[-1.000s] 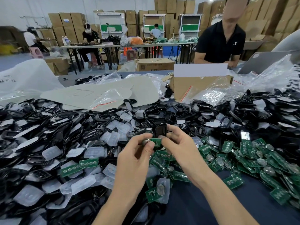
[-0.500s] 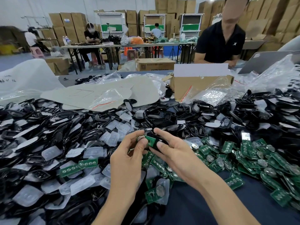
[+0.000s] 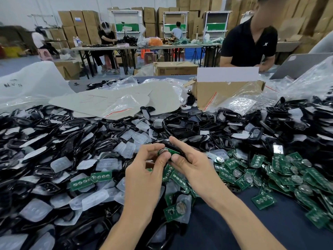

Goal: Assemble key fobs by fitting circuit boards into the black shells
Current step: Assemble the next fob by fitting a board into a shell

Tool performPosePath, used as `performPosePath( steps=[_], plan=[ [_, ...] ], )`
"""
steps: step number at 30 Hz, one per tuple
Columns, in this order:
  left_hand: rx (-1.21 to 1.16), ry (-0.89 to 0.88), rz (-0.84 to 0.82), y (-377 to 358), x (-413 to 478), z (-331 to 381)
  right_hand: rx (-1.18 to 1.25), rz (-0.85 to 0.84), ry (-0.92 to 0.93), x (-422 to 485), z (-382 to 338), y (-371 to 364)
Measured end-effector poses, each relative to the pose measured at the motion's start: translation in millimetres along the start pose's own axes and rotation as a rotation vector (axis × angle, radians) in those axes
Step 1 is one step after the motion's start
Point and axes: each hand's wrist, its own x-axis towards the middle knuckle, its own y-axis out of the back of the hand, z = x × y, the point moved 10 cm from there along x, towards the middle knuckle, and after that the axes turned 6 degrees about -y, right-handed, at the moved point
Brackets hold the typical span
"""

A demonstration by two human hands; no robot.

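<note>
Near the middle of the surface [image 3: 234, 231], held just above the piles, is one black shell [image 3: 177, 148] with a green circuit board [image 3: 170, 152] pressed against it. A round silver battery sits on the board. The left grip [image 3: 146, 170] pinches the board end, its thumb and fingers curled round it. The right grip [image 3: 191, 163] holds the shell from the other side, one finger over the top. Loose green boards [image 3: 281, 170] lie under both and spread to the right. Black shells [image 3: 54, 134] and clear soft pads [image 3: 108, 164] fill the left side. A brown box [image 3: 228, 92] stands at the far edge, and a person in a black shirt [image 3: 250, 42] sits behind it.
</note>
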Motion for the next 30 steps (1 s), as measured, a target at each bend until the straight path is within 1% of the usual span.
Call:
performPosePath(
  steps=[6, 11, 20, 25, 30],
  plan=[
    [-0.026, 0.03, 0.015, 3, 0, -4, -0.045, -0.001, 0.015, 0, 1, -6],
    [0.024, -0.003, 0.001, 0, 0, 0, -0.04, 0.005, 0.019, -1, 1, -6],
    [0.004, -0.034, -0.002, -1, 1, 2, -0.063, -0.021, -0.011, -3, 1, -7],
    [0.032, -0.075, 0.009, 0, 1, 7, -0.04, -0.031, -0.025, -4, 1, -9],
    [0.038, -0.093, -0.001, 0, 1, 10, -0.072, -0.05, -0.02, -5, -2, -10]
  ],
)
